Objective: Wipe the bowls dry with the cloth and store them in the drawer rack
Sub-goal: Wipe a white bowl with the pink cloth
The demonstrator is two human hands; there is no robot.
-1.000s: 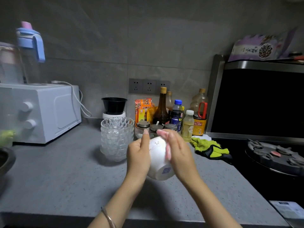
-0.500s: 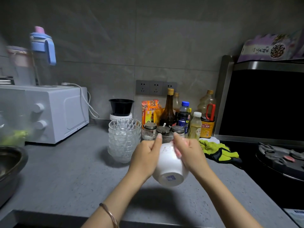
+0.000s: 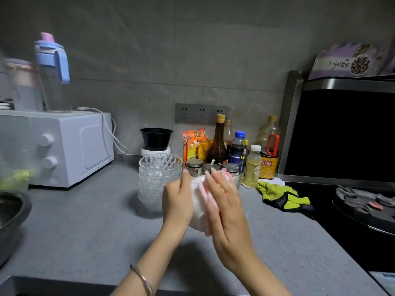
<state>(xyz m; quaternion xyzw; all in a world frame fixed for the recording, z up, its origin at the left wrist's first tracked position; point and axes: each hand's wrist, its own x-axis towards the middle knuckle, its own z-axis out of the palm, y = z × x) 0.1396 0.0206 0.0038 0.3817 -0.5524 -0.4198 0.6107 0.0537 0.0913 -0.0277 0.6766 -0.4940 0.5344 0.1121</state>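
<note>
Drying step: left hand (image 3: 177, 202) is gripping bowl (image 3: 195, 184), fingers wrapping it; right hand (image 3: 224, 210), fingers pressed together, is pressing cloth (image 3: 202, 196) on it. Next likely: racking it.

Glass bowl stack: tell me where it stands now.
Head view, left of centre: the glass bowl stack stands on the counter, beside the left hand, in front of the black bowl.

Domestic kitchen. Grey speckled countertop (image 3: 85, 221) against a grey tiled wall (image 3: 192, 50) with a triple socket plate (image 3: 202, 113). White countertop oven (image 3: 70, 146) at left. Sauce and oil bottles (image 3: 218, 142), lidded seasoning jars (image 3: 194, 166) and food packets (image 3: 193, 144) at the back. Stacked glass bowls (image 3: 157, 182). Black gas hob (image 3: 367, 207) and steel-framed black panel (image 3: 342, 133) at right.
</note>
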